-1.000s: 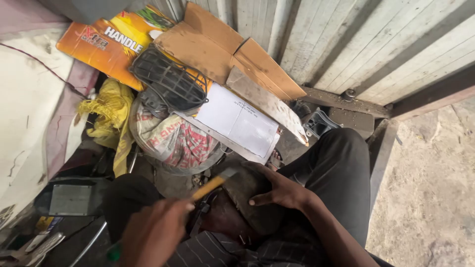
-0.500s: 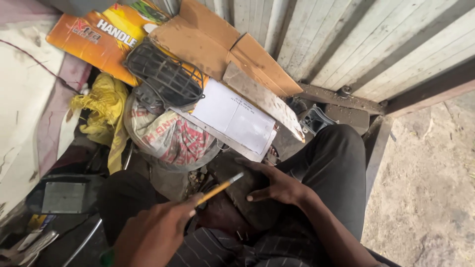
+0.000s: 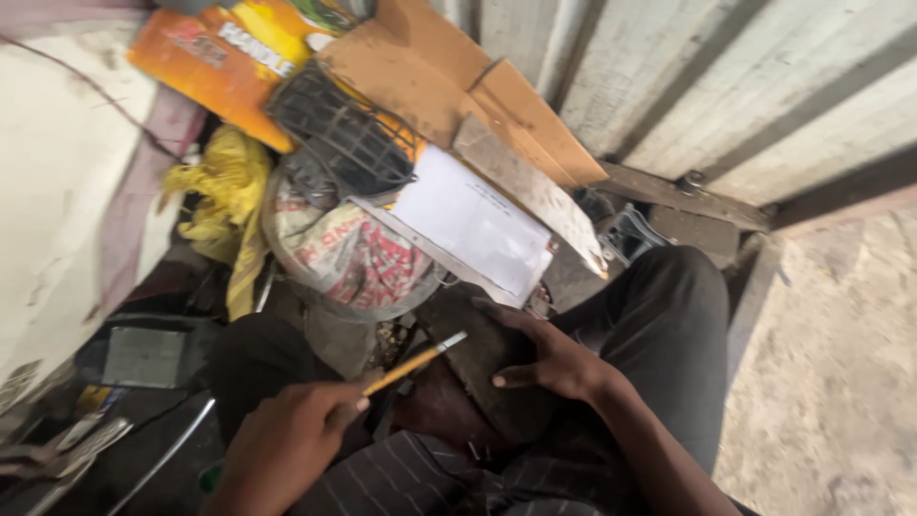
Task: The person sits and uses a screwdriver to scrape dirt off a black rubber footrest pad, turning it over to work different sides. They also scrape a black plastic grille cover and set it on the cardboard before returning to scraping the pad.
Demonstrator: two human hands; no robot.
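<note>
Gripping a slim yellow-handled tool (image 3: 413, 363) between closed fingers, the left hand (image 3: 287, 444) angles its pale tip up toward a dark shoe (image 3: 487, 368) resting on the person's lap. The right hand (image 3: 549, 358) lies on the shoe, fingers spread flat and pressing it down. Behind them sit a cloth-lined bowl (image 3: 349, 253), a white sheet (image 3: 468, 225) and cardboard (image 3: 449, 76).
</note>
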